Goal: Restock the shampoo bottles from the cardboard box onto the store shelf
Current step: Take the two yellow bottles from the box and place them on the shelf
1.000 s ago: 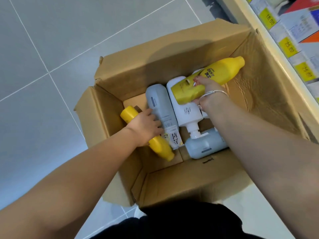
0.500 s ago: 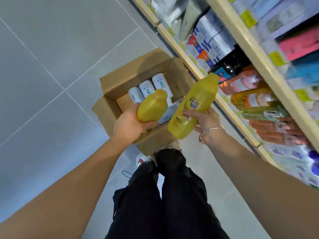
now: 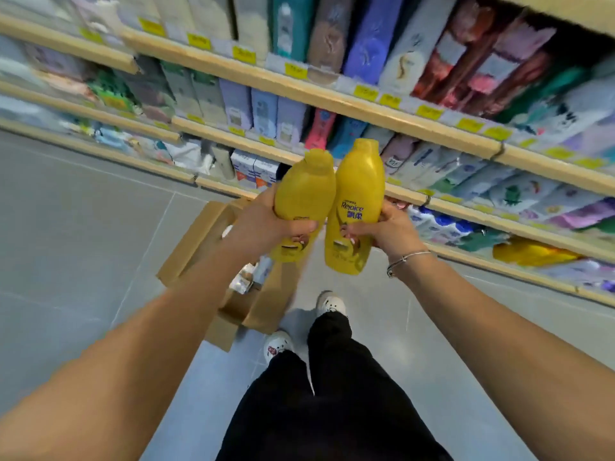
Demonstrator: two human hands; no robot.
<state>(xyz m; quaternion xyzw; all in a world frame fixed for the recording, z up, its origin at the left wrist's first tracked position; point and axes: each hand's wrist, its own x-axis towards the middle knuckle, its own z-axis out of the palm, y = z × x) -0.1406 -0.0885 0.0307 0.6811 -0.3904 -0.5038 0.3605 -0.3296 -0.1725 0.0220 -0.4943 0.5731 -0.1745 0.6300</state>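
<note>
Yellow bottles (image 3: 304,207) lifted upright, box (image 3: 194,242) now below

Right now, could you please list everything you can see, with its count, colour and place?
shelves: several tiers, pale wooden edges, across the top and right
price tags: many, yellow, along the shelf edges
goods: many, mixed colours, blurred, packed on the shelves
floor: grey tiles, left and bottom
left bottle: one, yellow, cap up, held before the shelves
right bottle: one, yellow with purple lettering, cap up, beside the first
box: one, brown cardboard, open, on the floor
bracelet: one, silver, right wrist
shoes: two, white, on the floor
trousers: black, bottom centre
left hand: grips the left bottle
right hand: grips the right bottle
</note>
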